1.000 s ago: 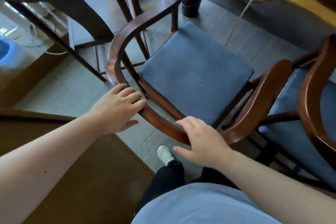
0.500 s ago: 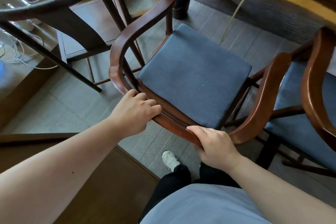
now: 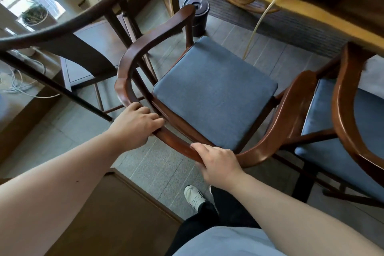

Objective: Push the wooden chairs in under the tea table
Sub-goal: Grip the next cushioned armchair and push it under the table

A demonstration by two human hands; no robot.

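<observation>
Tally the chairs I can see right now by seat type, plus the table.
Red-brown chairs with blue cushions: 2, the held chair and its neighbour at right
Dark chairs with bare seats: 1
Tea tables: 1
Total: 4
Left hand and right hand both grip the held chair's back rail.

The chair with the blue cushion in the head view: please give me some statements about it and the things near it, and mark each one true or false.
1. Both the left hand and the right hand hold the curved back rail of the chair. True.
2. The blue seat cushion carries a cup. False: nothing lies on it.
3. A dark cylindrical container stands on the floor beyond the chair. True.
4. The chair is already fully under the tea table. False: its whole seat is still out from under the table edge.
5. A second blue-cushioned chair stands to the right. True.
</observation>
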